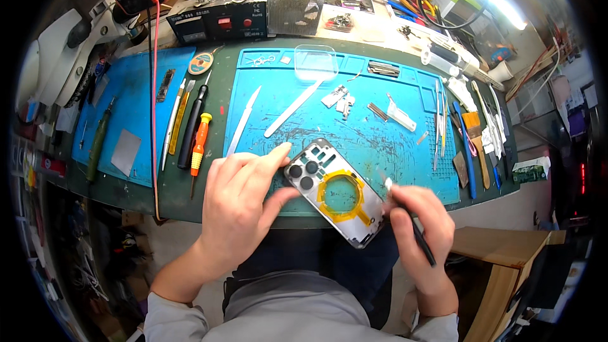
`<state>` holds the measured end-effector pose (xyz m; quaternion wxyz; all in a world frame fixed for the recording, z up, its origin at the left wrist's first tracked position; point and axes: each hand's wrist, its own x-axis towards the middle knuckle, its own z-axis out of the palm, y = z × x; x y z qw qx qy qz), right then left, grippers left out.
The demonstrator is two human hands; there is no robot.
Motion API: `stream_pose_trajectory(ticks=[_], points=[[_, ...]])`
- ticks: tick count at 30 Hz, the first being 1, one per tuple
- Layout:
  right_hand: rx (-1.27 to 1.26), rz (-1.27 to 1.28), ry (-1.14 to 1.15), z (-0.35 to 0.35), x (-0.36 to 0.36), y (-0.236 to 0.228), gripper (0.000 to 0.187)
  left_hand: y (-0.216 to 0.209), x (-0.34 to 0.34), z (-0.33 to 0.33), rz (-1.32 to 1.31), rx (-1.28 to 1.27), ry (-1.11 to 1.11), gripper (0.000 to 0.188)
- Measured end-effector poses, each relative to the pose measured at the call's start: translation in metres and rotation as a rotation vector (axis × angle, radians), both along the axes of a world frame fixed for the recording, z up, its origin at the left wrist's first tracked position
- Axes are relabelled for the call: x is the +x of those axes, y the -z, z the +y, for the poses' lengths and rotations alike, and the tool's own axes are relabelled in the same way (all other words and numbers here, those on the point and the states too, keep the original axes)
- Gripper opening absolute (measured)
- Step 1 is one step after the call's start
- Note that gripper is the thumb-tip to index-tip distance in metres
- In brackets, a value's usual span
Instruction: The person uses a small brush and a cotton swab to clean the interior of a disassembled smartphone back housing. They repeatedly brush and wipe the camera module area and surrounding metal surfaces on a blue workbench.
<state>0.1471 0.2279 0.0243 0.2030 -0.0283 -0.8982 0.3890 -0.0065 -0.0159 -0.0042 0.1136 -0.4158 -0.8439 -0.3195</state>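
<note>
My left hand (237,206) grips a phone housing (313,199) by its upper left edge, thumb and fingers closed at the corner with the camera rings. The housing is tilted over the mat's front edge. Yellow film (346,216) rings a round opening in its silvery plate. Closed around a slim black-handled tool (423,244), my right hand (425,225) is at the housing's right edge. The tool's working end is blurred, and I cannot tell whether it touches the housing.
A blue work mat (297,111) carries a white plastic stick (293,109), a clear box (316,63) and small metal parts (339,98). Screwdrivers (201,144) lie left; brushes (474,130) and tweezers (437,123) lie right. Behind stands a black powered unit (218,23).
</note>
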Motion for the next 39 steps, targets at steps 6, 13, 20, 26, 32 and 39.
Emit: stream_pose_trajectory(ticks=[6, 13, 20, 26, 32, 39], points=[[0.055, 0.085, -0.175, 0.001, -0.002, 0.000, 0.032, -0.001, -0.006, 0.001, 0.041, -0.042, 0.059, 0.047], [0.115, 0.089, -0.317, -0.005, -0.040, 0.009, 0.039, 0.000, -0.007, 0.001, -0.028, -0.049, 0.065, 0.056], [0.124, 0.062, -0.332, -0.006, -0.045, 0.009, 0.039, 0.000, -0.008, 0.001, -0.045, -0.059, 0.071, 0.059], [0.125, 0.044, -0.324, -0.007, -0.048, 0.007, 0.038, -0.001, -0.010, 0.000, -0.058, -0.068, 0.079, 0.060], [0.123, 0.046, -0.317, -0.007, -0.048, 0.008, 0.038, -0.002, -0.009, 0.001, -0.070, -0.054, 0.078, 0.059], [0.120, 0.056, -0.307, -0.010, -0.048, 0.012, 0.033, -0.001, -0.008, 0.002, -0.076, -0.042, 0.070, 0.058]])
